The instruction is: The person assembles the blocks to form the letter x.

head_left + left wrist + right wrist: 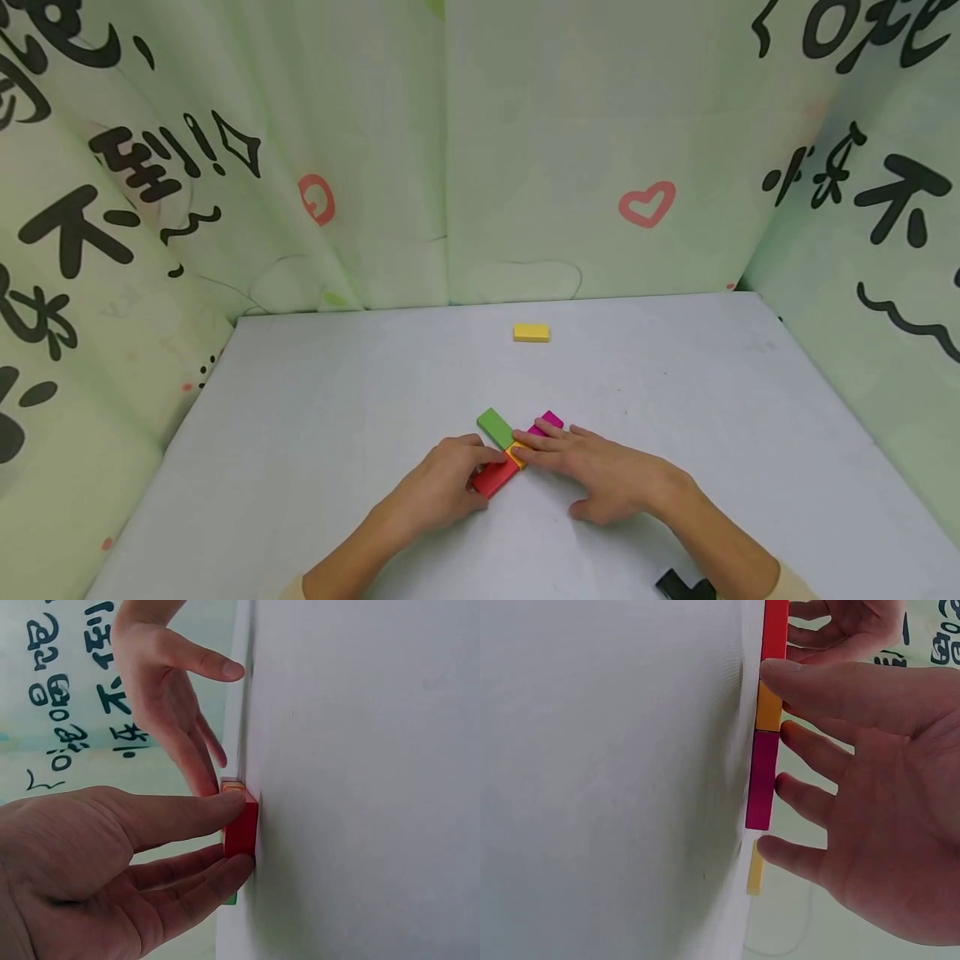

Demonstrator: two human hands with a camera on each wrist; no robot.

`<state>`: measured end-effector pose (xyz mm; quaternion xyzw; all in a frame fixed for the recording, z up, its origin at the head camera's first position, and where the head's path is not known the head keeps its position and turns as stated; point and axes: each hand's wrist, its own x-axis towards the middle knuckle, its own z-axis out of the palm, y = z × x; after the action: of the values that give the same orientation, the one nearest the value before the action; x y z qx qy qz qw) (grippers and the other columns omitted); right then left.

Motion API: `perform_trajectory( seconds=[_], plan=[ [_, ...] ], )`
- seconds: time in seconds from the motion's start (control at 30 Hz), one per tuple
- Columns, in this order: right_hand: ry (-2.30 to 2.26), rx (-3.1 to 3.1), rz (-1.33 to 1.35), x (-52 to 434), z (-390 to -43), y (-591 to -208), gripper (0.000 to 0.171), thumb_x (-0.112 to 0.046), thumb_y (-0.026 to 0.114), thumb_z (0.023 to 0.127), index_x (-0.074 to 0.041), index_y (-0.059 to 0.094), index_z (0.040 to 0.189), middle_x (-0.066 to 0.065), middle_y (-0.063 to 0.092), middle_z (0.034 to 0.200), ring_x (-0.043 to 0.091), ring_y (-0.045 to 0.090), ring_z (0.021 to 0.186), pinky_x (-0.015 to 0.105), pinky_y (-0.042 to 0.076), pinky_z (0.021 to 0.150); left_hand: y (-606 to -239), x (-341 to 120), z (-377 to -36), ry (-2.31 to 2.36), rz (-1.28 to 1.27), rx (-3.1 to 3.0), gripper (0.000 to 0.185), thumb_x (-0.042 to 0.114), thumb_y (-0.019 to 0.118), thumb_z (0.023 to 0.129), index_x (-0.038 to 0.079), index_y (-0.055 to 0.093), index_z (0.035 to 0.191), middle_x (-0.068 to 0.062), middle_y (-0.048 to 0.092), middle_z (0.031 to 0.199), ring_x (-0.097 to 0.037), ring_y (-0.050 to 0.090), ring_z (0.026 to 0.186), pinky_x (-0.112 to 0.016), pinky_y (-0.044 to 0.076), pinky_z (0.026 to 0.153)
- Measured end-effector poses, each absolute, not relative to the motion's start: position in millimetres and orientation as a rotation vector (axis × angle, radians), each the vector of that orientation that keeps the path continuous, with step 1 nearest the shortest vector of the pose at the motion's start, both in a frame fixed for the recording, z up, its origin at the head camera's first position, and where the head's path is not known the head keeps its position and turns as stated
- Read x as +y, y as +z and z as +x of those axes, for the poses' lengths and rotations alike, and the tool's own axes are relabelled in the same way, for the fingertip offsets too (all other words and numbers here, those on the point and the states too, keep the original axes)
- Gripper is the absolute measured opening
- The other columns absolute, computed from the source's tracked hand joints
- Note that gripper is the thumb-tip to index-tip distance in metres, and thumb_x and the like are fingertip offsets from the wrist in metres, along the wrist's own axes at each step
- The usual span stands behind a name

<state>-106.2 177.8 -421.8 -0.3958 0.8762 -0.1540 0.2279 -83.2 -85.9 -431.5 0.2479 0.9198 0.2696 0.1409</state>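
Note:
My left hand (453, 483) pinches a red block (495, 478) between thumb and fingers; the left wrist view shows the red block (241, 831) low against the white tabletop. An orange block (514, 457) adjoins the red block's upper end. From there a green block (494, 427) extends to the upper left and a magenta block (553, 419) to the upper right. My right hand (611, 475) lies with fingers extended over the orange and magenta blocks, covering part of both. In the right wrist view, the red, orange (768, 706) and magenta (763, 780) blocks form a line.
Farther back on the white table (360, 392) lies a single yellow block (531, 332). A black object (682, 586) sits at the front edge of the view, partly hidden by the right forearm. Pale green printed curtains (540, 150) enclose the table's back and sides.

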Motion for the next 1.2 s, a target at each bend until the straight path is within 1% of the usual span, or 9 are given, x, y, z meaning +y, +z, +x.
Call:
perform_trajectory(
  seconds=[0.13, 0.3, 0.5, 0.67, 0.83, 0.9, 1.0, 1.1, 1.2],
  plan=[
    [-0.437, 2.412, -1.1, 177.6, -106.0, -420.6, 0.09, -0.006, 0.077, 0.086, -0.027, 0.037, 0.163, -0.011, 0.024, 0.173, 0.029, 0.02, 0.162, 0.063, 0.021, 0.126, -431.6, -87.2, -83.2, 0.774, 0.721, 2.657, 0.051, 0.01, 0.088, 0.083, 0.013, 0.073, 0.132, 0.002, 0.067, 0.106, -0.007, 0.055, 0.086, -0.016, 0.05, 0.069],
    [-0.452, 2.437, -1.108, 180.2, -106.7, -415.9, 0.088, -0.005, 0.075, 0.086, -0.026, 0.039, 0.163, -0.01, 0.026, 0.173, 0.03, 0.02, 0.162, 0.062, 0.021, 0.126, -431.5, -88.8, -83.6, 0.758, 0.755, 2.681, 0.054, 0.014, 0.089, 0.083, 0.016, 0.072, 0.133, 0.003, 0.066, 0.119, -0.008, 0.058, 0.097, -0.019, 0.053, 0.078],
    [-0.474, 2.474, -1.082, 185.5, -110.3, -411.8, 0.083, -0.005, 0.073, 0.088, -0.02, 0.039, 0.162, -0.006, 0.03, 0.172, 0.03, 0.023, 0.161, 0.064, 0.022, 0.125, -430.9, -90.0, -84.7, 0.701, 0.798, 2.723, 0.049, 0.022, 0.086, 0.087, 0.019, 0.072, 0.134, 0.004, 0.064, 0.117, -0.005, 0.056, 0.098, -0.018, 0.053, 0.079],
    [-0.477, 2.495, -1.047, 189.2, -113.3, -411.1, 0.082, -0.01, 0.075, 0.089, -0.02, 0.04, 0.162, -0.004, 0.032, 0.171, 0.031, 0.023, 0.161, 0.066, 0.022, 0.124, -431.0, -90.8, -85.6, 0.678, 0.851, 2.761, 0.042, 0.024, 0.082, 0.09, 0.019, 0.073, 0.131, 0.003, 0.064, 0.118, -0.008, 0.058, 0.104, -0.02, 0.055, 0.086],
    [-0.478, 2.494, -1.018, 191.1, -115.3, -411.4, 0.082, -0.012, 0.077, 0.089, -0.02, 0.04, 0.162, -0.005, 0.032, 0.171, 0.031, 0.023, 0.161, 0.066, 0.022, 0.124, -432.6, -90.2, -88.2, 0.608, 0.915, 2.828, 0.037, 0.024, 0.078, 0.094, 0.019, 0.073, 0.131, 0.003, 0.063, 0.12, -0.011, 0.058, 0.106, -0.024, 0.054, 0.088],
    [-0.474, 2.494, -1.008, 191.2, -116.1, -412.0, 0.082, -0.013, 0.077, 0.089, -0.02, 0.04, 0.162, -0.005, 0.032, 0.171, 0.031, 0.022, 0.161, 0.066, 0.022, 0.124, -433.3, -89.8, -89.3, 0.573, 0.929, 2.843, 0.038, 0.026, 0.078, 0.095, 0.02, 0.072, 0.133, 0.001, 0.063, 0.127, -0.014, 0.06, 0.111, -0.029, 0.055, 0.093],
    [-0.471, 2.504, -0.999, 191.7, -117.2, -413.5, 0.08, -0.013, 0.076, 0.091, -0.019, 0.04, 0.162, -0.004, 0.031, 0.171, 0.031, 0.022, 0.161, 0.066, 0.022, 0.124, -434.6, -89.4, -90.9, 0.533, 0.968, 2.843, 0.043, 0.027, 0.077, 0.095, 0.019, 0.07, 0.137, -0.001, 0.063, 0.138, -0.019, 0.061, 0.125, -0.037, 0.054, 0.104],
    [-0.468, 2.52, -0.99, 192.1, -118.2, -414.9, 0.076, -0.016, 0.075, 0.093, -0.018, 0.04, 0.162, -0.004, 0.031, 0.172, 0.032, 0.022, 0.161, 0.065, 0.023, 0.124, -437.6, -89.8, -92.4, 0.492, 1.03, 2.836, 0.046, 0.029, 0.076, 0.097, 0.018, 0.067, 0.141, -0.004, 0.061, 0.147, -0.022, 0.058, 0.137, -0.042, 0.05, 0.112],
    [-0.475, 2.535, -1.001, 193.5, -119.1, -415.6, 0.073, -0.017, 0.073, 0.096, -0.016, 0.041, 0.161, -0.002, 0.032, 0.171, 0.034, 0.024, 0.16, 0.066, 0.024, 0.123, -440.2, -90.3, -92.9, 0.456, 1.071, 2.821, 0.049, 0.031, 0.073, 0.099, 0.019, 0.063, 0.146, -0.002, 0.055, 0.155, -0.023, 0.051, 0.146, -0.046, 0.043, 0.118]
  ],
)
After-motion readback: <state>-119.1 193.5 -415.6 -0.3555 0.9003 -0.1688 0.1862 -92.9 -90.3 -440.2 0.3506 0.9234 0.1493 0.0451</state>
